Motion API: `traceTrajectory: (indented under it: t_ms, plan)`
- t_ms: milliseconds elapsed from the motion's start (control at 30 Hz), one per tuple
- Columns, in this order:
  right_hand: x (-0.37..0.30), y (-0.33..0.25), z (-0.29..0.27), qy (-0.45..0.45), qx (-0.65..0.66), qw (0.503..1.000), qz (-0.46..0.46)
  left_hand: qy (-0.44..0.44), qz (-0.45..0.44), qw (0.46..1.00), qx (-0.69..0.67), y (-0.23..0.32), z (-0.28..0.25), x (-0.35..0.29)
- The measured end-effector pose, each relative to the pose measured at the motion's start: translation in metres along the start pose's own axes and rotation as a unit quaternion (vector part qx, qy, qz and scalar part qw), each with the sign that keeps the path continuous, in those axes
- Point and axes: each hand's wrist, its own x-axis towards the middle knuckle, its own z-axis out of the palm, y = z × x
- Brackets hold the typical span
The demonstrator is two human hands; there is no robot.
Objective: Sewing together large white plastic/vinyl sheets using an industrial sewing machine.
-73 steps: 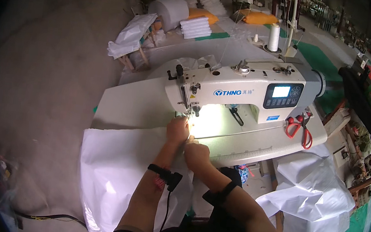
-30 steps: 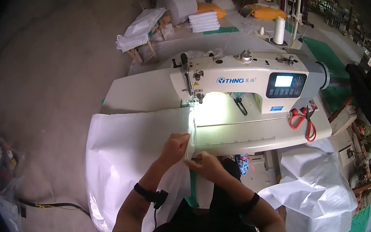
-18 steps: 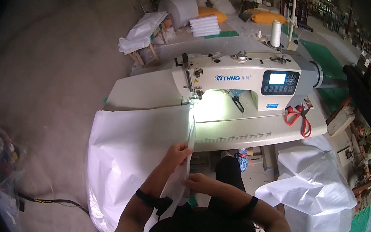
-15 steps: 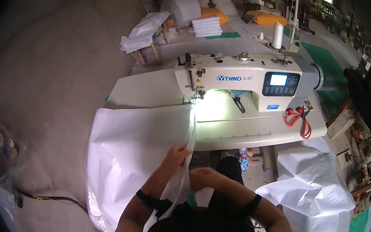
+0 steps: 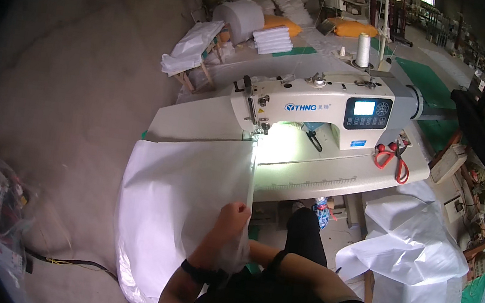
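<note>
A large white sheet [image 5: 182, 198] of smooth, plastic-looking material lies over the front left of the sewing machine [image 5: 315, 103]. Its right edge runs up to the lit needle area [image 5: 258, 135]. My left hand [image 5: 233, 218] is closed on that edge, below the table's front, with the fingers pinched together. Lower down, my right forearm [image 5: 278, 257] reaches leftward to the sheet's edge. The right hand itself is hidden behind the sheet, so its fingers do not show.
Red-handled scissors [image 5: 395, 161] lie at the table's right end. A thread cone [image 5: 363, 50] stands behind the machine. On the right, a crumpled white sheet [image 5: 405, 232] drapes over a white block. Black cable [image 5: 68, 262] crosses the floor at left.
My left hand has slid slightly down along the sheet's edge. My right hand has moved down and left, out of sight behind the sheet. The view has shifted slightly.
</note>
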Motion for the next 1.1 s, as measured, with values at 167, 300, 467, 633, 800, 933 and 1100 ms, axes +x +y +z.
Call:
traceTrajectory:
  t_ms: [167, 300, 467, 633, 800, 933, 1100]
  plan:
    - [-0.039, -0.006, -0.1, -0.131, -0.199, 0.951, 0.199, -0.04, -0.046, 0.989, -0.131, -0.006, 0.007, -0.017]
    - [-0.003, -0.052, -0.18, 0.207, -0.49, 0.801, 0.274, -0.125, -0.129, 0.929, -0.324, 0.007, 0.003, -0.017]
    - [0.066, -0.085, -0.199, 0.185, -0.389, 0.807, 0.404, -0.147, -0.099, 0.94, -0.291, 0.032, -0.004, -0.014]
    - [0.048, -0.093, -0.17, 0.175, -0.476, 0.779, 0.369, -0.208, -0.075, 0.973, -0.063, 0.028, -0.039, 0.019]
    - [0.021, -0.106, -0.138, 0.187, -0.503, 0.776, 0.332, 0.085, 0.27, 0.953, 0.108, 0.016, -0.013, 0.103]
    - [0.016, -0.109, -0.138, 0.214, -0.51, 0.777, 0.301, 0.042, 0.259, 0.927, 0.268, -0.004, 0.024, 0.136]
    - [0.015, -0.107, -0.144, 0.185, -0.481, 0.8, 0.307, 0.077, 0.254, 0.926, 0.27, -0.022, 0.036, 0.143]
